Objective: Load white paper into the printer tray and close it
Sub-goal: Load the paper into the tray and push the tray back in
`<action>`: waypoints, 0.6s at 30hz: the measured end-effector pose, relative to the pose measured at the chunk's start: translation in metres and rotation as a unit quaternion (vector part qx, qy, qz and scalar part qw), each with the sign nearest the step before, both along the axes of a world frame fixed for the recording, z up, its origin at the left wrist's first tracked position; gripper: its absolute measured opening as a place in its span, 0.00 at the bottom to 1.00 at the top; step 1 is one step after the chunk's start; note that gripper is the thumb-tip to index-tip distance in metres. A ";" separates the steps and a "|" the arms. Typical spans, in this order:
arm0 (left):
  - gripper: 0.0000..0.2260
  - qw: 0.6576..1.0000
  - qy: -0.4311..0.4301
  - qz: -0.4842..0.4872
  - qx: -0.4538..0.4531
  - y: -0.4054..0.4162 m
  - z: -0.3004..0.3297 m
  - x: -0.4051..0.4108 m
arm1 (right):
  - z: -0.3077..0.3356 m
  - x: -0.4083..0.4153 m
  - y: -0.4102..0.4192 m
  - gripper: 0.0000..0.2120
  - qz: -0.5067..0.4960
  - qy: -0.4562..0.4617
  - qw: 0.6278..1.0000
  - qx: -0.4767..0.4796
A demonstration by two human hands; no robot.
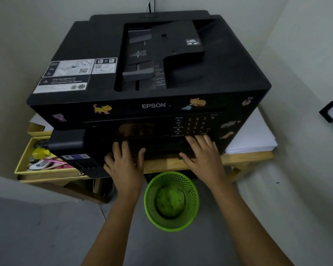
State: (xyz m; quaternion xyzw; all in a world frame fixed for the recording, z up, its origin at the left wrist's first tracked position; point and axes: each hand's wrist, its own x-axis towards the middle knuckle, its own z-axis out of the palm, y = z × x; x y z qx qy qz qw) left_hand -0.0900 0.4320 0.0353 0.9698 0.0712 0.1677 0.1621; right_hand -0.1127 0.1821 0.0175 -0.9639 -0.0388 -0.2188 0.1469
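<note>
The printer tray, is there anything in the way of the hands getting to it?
No. Both the left hand and the right hand already lie flat against the printer front where the tray sits. The green bin stands lower, on the floor.

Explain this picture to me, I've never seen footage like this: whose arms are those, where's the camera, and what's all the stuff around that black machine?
The camera sits on a person's head, looking forward and down, so the two bare arms are the wearer's own. Both hands, the left hand and the right hand, lie with straight fingers against the lower front of a black Epson printer, about where its paper tray would be. Neither holds anything. The printer stands on a wooden table. A stack of white paper lies to its right, and a yellow tray of small items sits to its left. A green mesh bin stands on the floor between the arms.
</note>
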 end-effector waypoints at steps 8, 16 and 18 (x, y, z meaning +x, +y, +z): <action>0.30 0.998 0.032 -0.017 0.044 0.012 -0.006 0.003 | -0.002 0.004 0.001 0.31 -0.032 -0.006 0.993 -0.111; 0.29 0.998 0.013 -0.013 0.054 0.011 -0.012 0.004 | -0.002 0.005 -0.004 0.33 -0.023 0.002 0.989 -0.147; 0.30 0.998 0.022 -0.021 0.049 0.011 -0.009 0.002 | 0.002 0.004 -0.002 0.33 -0.029 0.018 0.988 -0.150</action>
